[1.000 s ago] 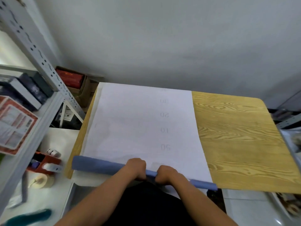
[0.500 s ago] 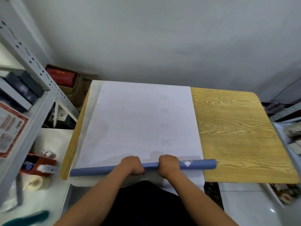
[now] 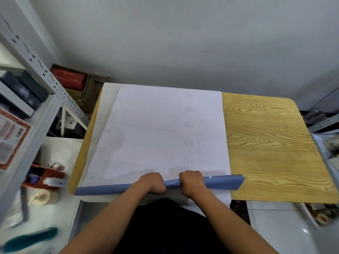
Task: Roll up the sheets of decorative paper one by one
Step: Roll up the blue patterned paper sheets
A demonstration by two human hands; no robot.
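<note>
A sheet of decorative paper (image 3: 157, 129) lies white side up on the wooden table (image 3: 271, 143), faint numbers showing through it. Its near end is wound into a thin blue roll (image 3: 222, 182) that runs across the table's front edge. My left hand (image 3: 152, 183) and my right hand (image 3: 191, 182) grip the roll side by side near its middle, fingers curled over it. Another white sheet (image 3: 102, 114) peeks out beneath at the left.
A grey metal shelf rack (image 3: 36, 114) with books stands at the left. Below it sit a red tape dispenser (image 3: 45, 180), a tape roll (image 3: 41, 197) and a teal object (image 3: 29, 239). A tray (image 3: 315, 215) sits at the lower right.
The blue roll has levelled out from a slant and moved a little farther up the sheet. Its right end has grown thicker. Both hands stayed on it.
</note>
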